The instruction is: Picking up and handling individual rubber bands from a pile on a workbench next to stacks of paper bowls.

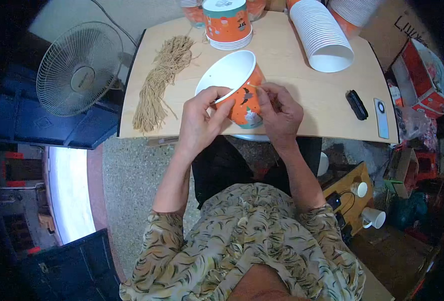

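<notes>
An orange paper bucket (237, 88) with a white inside is tilted over the near edge of the wooden table (292, 80). My left hand (200, 120) grips its rim from the left. My right hand (279, 111) is at the bucket's right side, fingers pinched on a thin tan string by the rim. A bundle of tan strings (161, 80) lies on the table to the left.
Stacks of orange and white paper buckets (228, 24) stand at the table's far edge, and a long stack (322, 35) lies on its side. A black object (357, 104) and a white remote-like bar (381, 117) lie right. A fan (79, 67) stands left.
</notes>
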